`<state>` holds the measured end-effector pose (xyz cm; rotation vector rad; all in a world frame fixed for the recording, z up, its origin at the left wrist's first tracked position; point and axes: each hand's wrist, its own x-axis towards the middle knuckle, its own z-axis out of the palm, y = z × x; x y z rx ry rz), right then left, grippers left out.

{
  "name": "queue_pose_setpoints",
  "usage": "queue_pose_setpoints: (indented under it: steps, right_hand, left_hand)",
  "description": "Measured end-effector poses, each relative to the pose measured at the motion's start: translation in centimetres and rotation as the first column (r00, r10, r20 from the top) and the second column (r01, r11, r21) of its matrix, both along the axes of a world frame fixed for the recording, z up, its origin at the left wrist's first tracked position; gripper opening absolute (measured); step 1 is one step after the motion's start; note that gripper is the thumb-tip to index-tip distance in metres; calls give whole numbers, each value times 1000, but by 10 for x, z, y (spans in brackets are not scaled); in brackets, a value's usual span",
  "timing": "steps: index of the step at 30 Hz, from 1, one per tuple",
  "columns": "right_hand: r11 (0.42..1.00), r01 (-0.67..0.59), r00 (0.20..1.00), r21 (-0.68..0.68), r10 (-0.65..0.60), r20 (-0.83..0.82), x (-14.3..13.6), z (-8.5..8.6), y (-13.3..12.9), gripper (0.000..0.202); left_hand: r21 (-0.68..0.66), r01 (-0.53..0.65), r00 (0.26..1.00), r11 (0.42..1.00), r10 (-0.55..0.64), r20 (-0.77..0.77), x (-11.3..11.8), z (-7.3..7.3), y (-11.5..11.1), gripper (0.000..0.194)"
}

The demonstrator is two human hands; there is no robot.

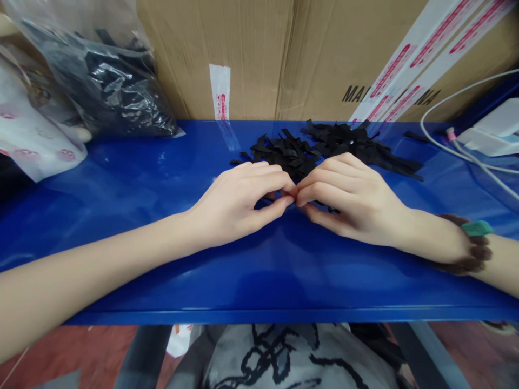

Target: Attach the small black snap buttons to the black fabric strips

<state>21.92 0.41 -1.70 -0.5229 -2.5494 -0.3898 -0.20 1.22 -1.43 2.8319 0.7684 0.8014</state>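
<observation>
My left hand (247, 200) and my right hand (348, 200) meet fingertip to fingertip just above the blue table. Thumb and fingers of each are pinched together. Whatever lies between the tips is mostly hidden; dark bits show beneath the fingers, with a small shiny spot under the right hand. Right behind the hands lies a loose pile of short black fabric strips (286, 151). A second heap of black strips (360, 143), longer and with small shiny spots, spreads behind the right hand.
A large cardboard box (251, 65) stands along the back of the blue table (251, 275). At the back left sits a clear plastic bag (121, 81) of black pieces, beside a white printed bag (44, 135). A white cable (430, 108) and white adapter (494, 129) are at right.
</observation>
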Motion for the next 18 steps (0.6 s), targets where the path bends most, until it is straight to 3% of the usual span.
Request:
queue_pose_setpoints:
  steps: [8,18]
  right_hand:
    - [1000,-23,999,4,23,40,0,0,1,10]
    - [1000,8,1000,25,-9,12,0,0,0,7]
  left_hand:
    - [-32,51,999,998,-51,-16,0,-1,2,13]
    - [-28,6,1000,1000,-7,-18,1,0,0,12]
